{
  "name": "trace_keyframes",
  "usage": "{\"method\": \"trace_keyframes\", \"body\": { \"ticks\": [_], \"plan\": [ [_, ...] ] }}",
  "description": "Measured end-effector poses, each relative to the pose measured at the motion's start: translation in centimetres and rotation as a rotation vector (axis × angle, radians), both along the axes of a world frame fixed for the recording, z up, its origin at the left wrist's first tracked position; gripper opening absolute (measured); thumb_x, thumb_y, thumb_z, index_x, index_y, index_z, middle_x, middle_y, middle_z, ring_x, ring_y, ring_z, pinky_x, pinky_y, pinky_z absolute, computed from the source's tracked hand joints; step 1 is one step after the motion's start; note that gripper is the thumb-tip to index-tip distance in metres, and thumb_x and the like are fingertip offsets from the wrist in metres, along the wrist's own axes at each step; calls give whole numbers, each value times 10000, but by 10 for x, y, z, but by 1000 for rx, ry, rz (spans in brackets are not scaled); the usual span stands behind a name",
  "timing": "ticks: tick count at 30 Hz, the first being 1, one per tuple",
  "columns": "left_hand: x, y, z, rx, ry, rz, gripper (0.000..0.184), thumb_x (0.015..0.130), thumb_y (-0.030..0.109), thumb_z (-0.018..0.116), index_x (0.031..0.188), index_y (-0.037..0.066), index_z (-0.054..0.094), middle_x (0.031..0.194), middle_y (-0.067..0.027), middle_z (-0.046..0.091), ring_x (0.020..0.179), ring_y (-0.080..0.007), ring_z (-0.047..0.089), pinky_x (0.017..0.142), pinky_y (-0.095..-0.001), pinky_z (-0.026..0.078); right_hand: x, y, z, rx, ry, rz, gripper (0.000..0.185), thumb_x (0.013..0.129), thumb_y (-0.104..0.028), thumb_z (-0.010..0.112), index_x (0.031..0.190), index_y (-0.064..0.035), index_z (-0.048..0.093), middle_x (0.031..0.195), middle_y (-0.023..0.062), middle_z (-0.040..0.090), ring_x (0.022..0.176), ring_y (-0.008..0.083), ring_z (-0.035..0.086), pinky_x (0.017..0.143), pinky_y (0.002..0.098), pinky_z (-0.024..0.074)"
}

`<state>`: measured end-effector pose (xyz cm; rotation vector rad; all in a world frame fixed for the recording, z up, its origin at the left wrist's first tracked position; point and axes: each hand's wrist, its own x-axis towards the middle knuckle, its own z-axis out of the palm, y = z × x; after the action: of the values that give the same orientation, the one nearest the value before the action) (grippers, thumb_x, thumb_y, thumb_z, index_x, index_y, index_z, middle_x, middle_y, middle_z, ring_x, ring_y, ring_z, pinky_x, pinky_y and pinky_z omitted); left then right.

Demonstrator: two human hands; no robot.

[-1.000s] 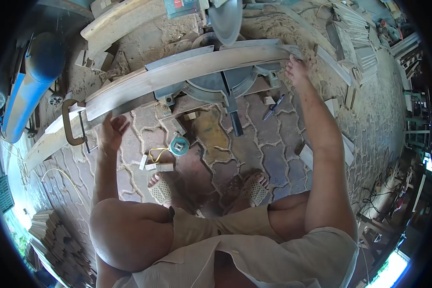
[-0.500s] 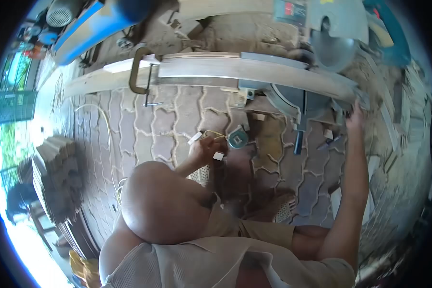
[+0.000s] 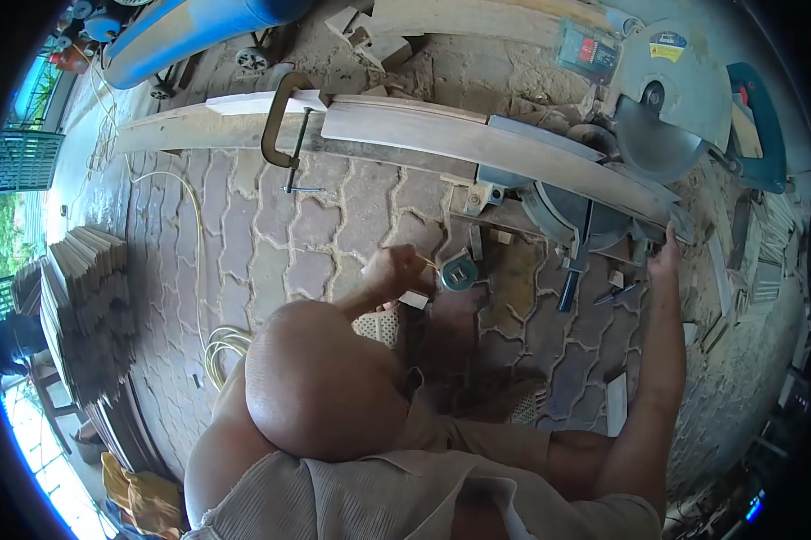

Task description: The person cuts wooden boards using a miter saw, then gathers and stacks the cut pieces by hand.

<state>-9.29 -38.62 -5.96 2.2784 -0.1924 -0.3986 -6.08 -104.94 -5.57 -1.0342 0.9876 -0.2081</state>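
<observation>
My left hand [image 3: 395,274] is closed, low over the paving beyond my bent knee. Its fingertips are hidden, so what it grips is unclear. A thin yellow strip runs from beside it to a round teal tape measure [image 3: 459,274] on the ground. Just below the hand is a small pale wood offcut [image 3: 413,299]. My right hand [image 3: 665,256] reaches forward, its fingers closed at the right end of a long wooden board [image 3: 405,128]. That board lies across the base of a miter saw [image 3: 581,211], whose blade and guard [image 3: 662,135] are raised above it.
A C-clamp [image 3: 278,121] grips the timber at left. Behind stands a blue cylindrical tank [image 3: 198,36]. Stacked wooden slats [image 3: 86,306] and a coiled hose [image 3: 225,355] are on the left. Offcuts and a dark pen-like tool [image 3: 617,292] lie near the saw.
The whole view has shifted, with bench and saw appearing further right. My left hand has turned slightly, and a white piece beside it no longer shows. My right hand stays at the board's end.
</observation>
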Motion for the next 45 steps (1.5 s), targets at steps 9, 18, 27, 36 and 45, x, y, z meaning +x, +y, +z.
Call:
{"method": "trace_keyframes", "body": {
  "ticks": [9,18,27,36,45],
  "plan": [
    [153,87,60,257,-796,270,552,916,313,739,1278,-65,562,1252,-282,608,1152,-405,599,988,-451,484,-2,15,32,-356,409,210,768,848,-666,689,1416,-175,526,1293,25,590,1053,226,586,896,471,475],
    [191,78,75,264,-308,303,331,846,300,731,892,-13,632,808,-207,680,770,-333,671,717,-434,496,-7,17,38,-366,359,309,738,818,-665,727,1345,-166,597,1182,30,657,1016,211,608,917,410,468],
    [196,60,81,373,-229,291,330,859,305,720,937,-11,666,815,-156,690,756,-250,656,707,-402,498,-5,3,25,-118,70,144,490,841,-483,793,1200,-184,645,1086,13,665,972,178,618,866,413,464],
    [117,-190,110,112,-25,-376,333,866,295,716,1061,25,710,996,-196,739,904,-328,731,786,-418,569,-14,-44,21,131,-138,35,406,901,-266,756,1256,-148,598,1179,51,628,1088,232,594,876,414,492],
    [52,-283,130,-29,839,-316,623,958,611,579,892,-3,663,726,-105,651,613,-160,635,541,-330,529,-19,-60,-8,104,-250,-108,387,913,-288,764,1227,-134,599,1134,21,636,1048,214,603,938,412,519]
  ]
}}
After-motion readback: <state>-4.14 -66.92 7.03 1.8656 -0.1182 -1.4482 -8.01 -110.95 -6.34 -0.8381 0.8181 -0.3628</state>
